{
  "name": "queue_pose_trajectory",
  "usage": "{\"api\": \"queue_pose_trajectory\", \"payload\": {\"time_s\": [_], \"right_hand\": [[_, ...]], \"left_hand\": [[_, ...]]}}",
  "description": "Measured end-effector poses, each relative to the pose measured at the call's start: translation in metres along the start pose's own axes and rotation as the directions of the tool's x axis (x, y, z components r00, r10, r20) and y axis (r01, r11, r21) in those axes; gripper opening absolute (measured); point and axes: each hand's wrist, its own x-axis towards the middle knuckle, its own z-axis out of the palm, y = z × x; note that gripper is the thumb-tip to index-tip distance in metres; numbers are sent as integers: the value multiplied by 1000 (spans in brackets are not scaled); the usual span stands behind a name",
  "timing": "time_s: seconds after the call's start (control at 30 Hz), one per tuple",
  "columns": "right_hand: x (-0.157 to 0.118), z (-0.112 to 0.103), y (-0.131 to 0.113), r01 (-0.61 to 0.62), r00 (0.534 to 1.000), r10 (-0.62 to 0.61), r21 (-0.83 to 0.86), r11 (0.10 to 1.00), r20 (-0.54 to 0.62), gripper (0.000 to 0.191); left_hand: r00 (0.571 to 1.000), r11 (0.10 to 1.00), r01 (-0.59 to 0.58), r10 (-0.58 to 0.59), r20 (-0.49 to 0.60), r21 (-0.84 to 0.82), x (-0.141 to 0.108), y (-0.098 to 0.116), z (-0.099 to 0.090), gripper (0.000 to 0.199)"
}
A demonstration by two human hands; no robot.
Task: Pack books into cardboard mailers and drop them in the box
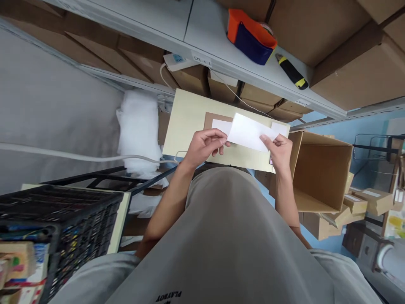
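A blank white sheet of paper [248, 131] is held slightly tilted above the cream-coloured board [185, 122]. My right hand [278, 150] grips its right end, thumb on top. At the lower left corner, my left hand [209, 145] has thumb and index finger pinched together on the edge, the other fingers curled. Partly covered by the sheet, a brown cardboard piece [209, 120] with a white paper [220, 125] on it lies on the board. Another small white paper [280, 128] is at the board's right end, beyond my right hand.
An open cardboard box [322, 169] stands right of the board. On the shelf above are an orange and blue holder [251, 38] and a utility knife [291, 71]. White packing material [139, 131] hangs at left, over a cable [95, 158]. A black crate [85, 236] is lower left.
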Motion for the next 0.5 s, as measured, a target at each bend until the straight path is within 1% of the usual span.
{"api": "queue_pose_trajectory", "payload": {"time_s": [0.07, 0.17, 0.27, 0.5], "right_hand": [[-3, 6, -6, 27, 1000, -27, 6, 1000, -1, 45], [-9, 15, -13, 42, 999, -42, -8, 999, 0, 46], [-15, 24, -18, 44, 999, -44, -18, 999, -3, 46], [-22, 43, -26, 31, 999, -30, 56, 998, -14, 45]], "left_hand": [[999, 999, -42, 42, 26, -7, -4, 6, -7, 24], [997, 998, -68, 68, 39, -5, -10, 12, -17, 20], [996, 996, -83, 84, 40, -18, -15, 14, -25, 17], [989, 990, -129, 133, 60, -56, -20, 17, -39, 15]]}}
